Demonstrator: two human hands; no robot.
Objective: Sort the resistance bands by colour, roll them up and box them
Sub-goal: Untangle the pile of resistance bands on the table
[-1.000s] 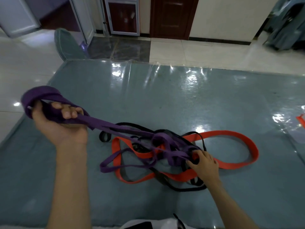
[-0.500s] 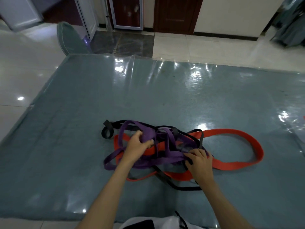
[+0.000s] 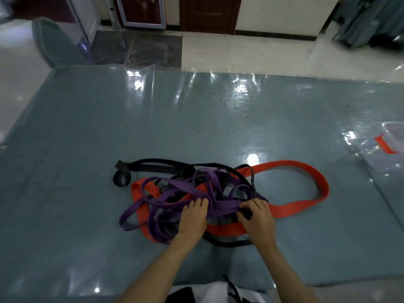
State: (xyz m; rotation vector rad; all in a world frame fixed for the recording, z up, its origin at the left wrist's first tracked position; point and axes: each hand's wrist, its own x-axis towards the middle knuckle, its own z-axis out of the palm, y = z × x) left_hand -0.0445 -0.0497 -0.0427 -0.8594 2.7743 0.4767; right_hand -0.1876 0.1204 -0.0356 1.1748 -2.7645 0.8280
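1. Bands lie tangled under your fingers: the flat purple rubber resistance bands, the wide orange-red rubber band and the thin black bands cross one another in one heap on the shiny grey-blue plastic-covered mat.
2. Your left hand rests on the heap, fingertips curled over a purple strap; whether it truly pinches that strap I cannot tell.
3. Your right hand grips the same purple strap just beside the left fingers, thumb and fingers closed round it, with black loops beneath the knuckles.
4. Progress, as I judge it: sorting has barely begun. No colour is separated, nothing is rolled.
5. Well to the right of your right fingers, at the mat's edge, stands a clear plastic box with an orange-red piece on it; what it holds is unclear.
6. Left to do: free the purple from orange and black, group each colour, roll, then box.
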